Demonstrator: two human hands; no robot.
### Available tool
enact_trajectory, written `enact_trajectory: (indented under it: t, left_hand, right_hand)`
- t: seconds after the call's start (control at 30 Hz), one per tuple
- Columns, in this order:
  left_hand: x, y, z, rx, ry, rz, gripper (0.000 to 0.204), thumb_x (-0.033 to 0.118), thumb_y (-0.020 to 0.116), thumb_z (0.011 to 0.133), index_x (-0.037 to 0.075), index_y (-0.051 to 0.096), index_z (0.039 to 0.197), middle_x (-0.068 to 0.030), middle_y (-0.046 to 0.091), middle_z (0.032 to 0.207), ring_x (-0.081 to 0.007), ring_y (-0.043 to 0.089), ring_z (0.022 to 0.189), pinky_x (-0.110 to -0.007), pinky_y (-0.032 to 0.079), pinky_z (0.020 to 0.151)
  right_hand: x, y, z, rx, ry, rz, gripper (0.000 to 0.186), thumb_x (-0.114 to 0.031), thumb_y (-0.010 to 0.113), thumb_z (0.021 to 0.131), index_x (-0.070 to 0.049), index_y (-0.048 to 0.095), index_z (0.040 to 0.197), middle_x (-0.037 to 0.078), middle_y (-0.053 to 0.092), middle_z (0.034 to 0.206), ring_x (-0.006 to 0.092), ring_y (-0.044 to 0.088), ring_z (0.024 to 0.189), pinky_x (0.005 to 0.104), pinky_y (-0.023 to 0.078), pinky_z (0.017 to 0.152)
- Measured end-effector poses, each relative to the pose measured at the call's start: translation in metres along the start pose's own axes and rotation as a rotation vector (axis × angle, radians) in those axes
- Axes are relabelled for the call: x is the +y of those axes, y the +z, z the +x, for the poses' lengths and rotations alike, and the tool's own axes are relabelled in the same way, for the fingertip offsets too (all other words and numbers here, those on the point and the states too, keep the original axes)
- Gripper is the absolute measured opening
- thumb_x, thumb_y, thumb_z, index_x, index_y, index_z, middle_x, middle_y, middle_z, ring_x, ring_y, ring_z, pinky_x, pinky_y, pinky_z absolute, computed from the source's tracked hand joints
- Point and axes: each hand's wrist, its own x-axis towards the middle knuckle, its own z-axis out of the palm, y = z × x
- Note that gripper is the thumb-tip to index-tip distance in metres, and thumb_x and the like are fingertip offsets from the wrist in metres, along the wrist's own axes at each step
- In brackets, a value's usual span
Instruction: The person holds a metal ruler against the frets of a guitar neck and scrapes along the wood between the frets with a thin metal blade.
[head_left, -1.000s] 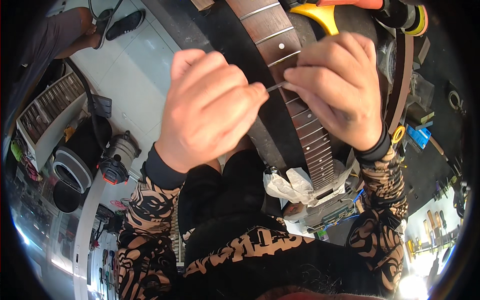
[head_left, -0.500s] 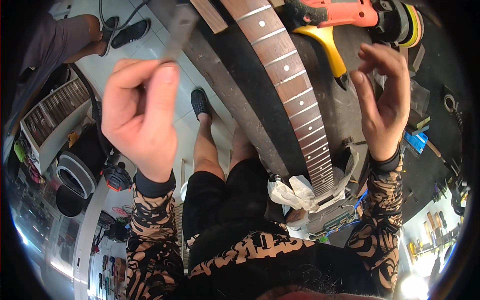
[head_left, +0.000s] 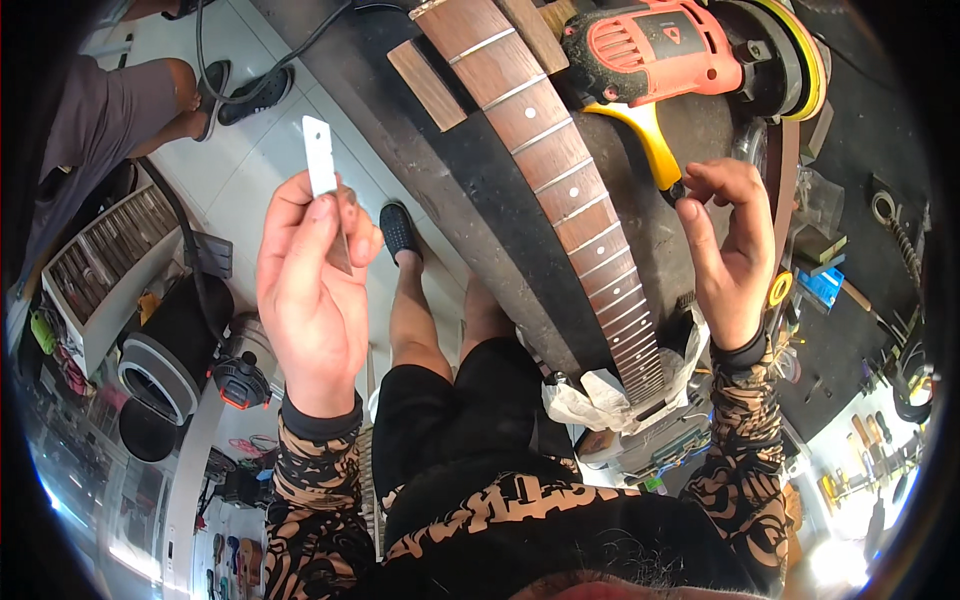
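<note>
My left hand [head_left: 315, 300] is raised at the left of the bench, pinching a thin, flat cutter blade [head_left: 318, 150] with a small hole near its bright upper end. The blade's lower part sticks out below the fingers. A guitar neck [head_left: 573, 192] with a brown fretboard, metal frets and pale dots lies between my hands, apart from both. My right hand [head_left: 738, 255] is on its far side, thumb and fingers curved but apart. Its fingertips are close to the dark tip of a yellow-handled tool [head_left: 650, 145]; whether they touch it I cannot tell.
An orange power sander [head_left: 660, 55] with a round pad lies beyond the neck. Wood blocks [head_left: 427, 87] flank the neck's far end, and crumpled white paper [head_left: 590, 402] surrounds its near end. Another person's leg [head_left: 125, 110] is at the upper left.
My left hand has moved lower and slightly right, and the blade now shows clearly. My right hand has moved left and down, closer to the yellow-handled tool's tip. The view has shifted slightly.
</note>
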Motion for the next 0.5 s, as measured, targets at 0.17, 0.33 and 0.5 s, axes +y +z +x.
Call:
enact_trajectory:
  t: [0.17, 0.33, 0.5]
  left_hand:
    - [-0.01, 0.021, -0.005, -0.222, 0.308, 0.771, 0.023, -0.003, 0.069, 0.106, 0.0, 0.074, 0.128, -0.0081, 0.068, 0.109, -0.0184, 0.062, 0.092, -0.033, 0.051, 0.084]
    - [-0.019, 0.05, -0.006, -0.391, 0.75, 1.093, 0.034, -0.005, 0.091, 0.085, 0.006, 0.082, 0.116, -0.0049, 0.069, 0.097, -0.0273, 0.067, 0.088, -0.041, 0.049, 0.084]
    - [-0.028, 0.059, -0.005, -0.451, 0.822, 1.055, 0.038, -0.007, 0.094, 0.082, 0.004, 0.084, 0.117, -0.0067, 0.069, 0.096, -0.0293, 0.065, 0.085, -0.041, 0.052, 0.077]
  right_hand:
    - [-0.019, 0.006, 0.016, 0.012, -0.059, -0.002, 0.034, -0.001, 0.088, 0.097, -0.001, 0.077, 0.129, 0.013, 0.071, 0.121, 0.0246, 0.07, 0.107, 0.038, 0.056, 0.099]
    - [-0.038, 0.018, 0.025, -0.068, -0.394, -0.057, 0.058, -0.005, 0.1, 0.075, -0.013, 0.083, 0.131, 0.01, 0.072, 0.124, 0.0295, 0.07, 0.111, 0.0432, 0.055, 0.097]
    - [-0.031, 0.018, 0.038, -0.201, -0.476, -0.149, 0.046, -0.012, 0.097, 0.076, -0.017, 0.082, 0.119, -0.001, 0.072, 0.115, 0.0278, 0.068, 0.106, 0.0438, 0.049, 0.095]
